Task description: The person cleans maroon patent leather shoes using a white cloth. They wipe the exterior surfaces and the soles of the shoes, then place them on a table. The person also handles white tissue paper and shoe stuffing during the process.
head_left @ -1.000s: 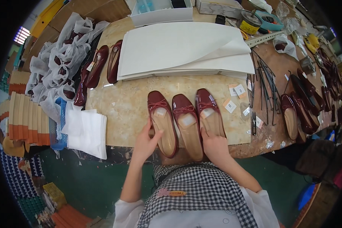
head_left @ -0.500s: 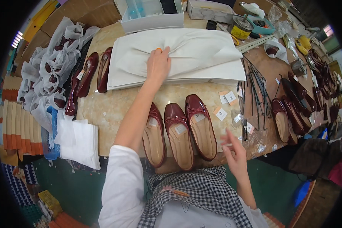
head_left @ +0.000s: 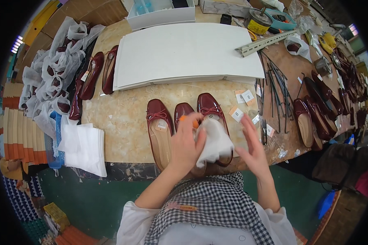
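Note:
Three dark red patent ballet flats with bows lie in a row before me: a left shoe (head_left: 158, 122), a middle shoe (head_left: 183, 110) and a right shoe (head_left: 210, 104). Above the middle and right ones, my left hand (head_left: 185, 147) is closed on a crumpled white sheet of paper (head_left: 216, 143), somewhat blurred. Something orange (head_left: 189, 120) covers a fingertip of that hand. To the right of the paper, my right hand (head_left: 254, 149) has its fingers spread and holds nothing. The hand and paper hide much of the middle shoe.
Behind the shoes lies a stack of white sheets (head_left: 184, 51), with a metal angle bar (head_left: 265, 43) across its right corner. Small tags (head_left: 236, 113) and thin black rods (head_left: 276, 90) lie to the right. More red shoes (head_left: 93, 75) and wrapped shoes (head_left: 55, 69) sit at left.
My left hand has come back from the stack, bringing the top sheet, now crumpled. The stack's top is now smooth. My right hand has moved slightly up, fingers spread.

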A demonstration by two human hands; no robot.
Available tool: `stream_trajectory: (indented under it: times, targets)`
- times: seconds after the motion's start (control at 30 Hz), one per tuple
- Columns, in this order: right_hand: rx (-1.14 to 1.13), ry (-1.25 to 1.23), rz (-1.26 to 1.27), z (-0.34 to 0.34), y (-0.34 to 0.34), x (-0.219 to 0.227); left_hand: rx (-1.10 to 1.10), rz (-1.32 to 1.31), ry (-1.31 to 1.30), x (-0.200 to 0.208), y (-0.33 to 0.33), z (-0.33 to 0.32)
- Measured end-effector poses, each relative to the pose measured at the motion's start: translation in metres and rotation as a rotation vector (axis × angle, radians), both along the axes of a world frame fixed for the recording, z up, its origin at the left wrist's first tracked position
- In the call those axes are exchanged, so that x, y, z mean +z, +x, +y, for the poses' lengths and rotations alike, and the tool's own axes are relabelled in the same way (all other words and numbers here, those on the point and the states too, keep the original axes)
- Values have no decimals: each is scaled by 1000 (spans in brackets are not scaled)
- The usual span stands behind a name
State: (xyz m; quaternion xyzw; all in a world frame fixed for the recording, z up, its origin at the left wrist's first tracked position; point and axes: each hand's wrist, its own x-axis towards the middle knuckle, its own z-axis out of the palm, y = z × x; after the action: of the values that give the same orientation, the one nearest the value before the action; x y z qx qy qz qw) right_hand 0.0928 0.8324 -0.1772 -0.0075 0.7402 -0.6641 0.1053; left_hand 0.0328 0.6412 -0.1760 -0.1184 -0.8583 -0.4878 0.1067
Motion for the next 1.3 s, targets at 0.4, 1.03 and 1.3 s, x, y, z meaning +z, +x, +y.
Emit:
stream_trajectory:
  times: [0.4, 1.03, 1.3]
  targets:
    - [-455, -356, -64, 32, -44, -10, -393, 22, -859, -36, -8, 52]
    - [40, 750, 284, -15, -119, -68, -601, 162, -871, -41, 47, 46]
    - [-136, 530, 212, 23, -81, -31, -82, 499, -872, -3, -173, 4]
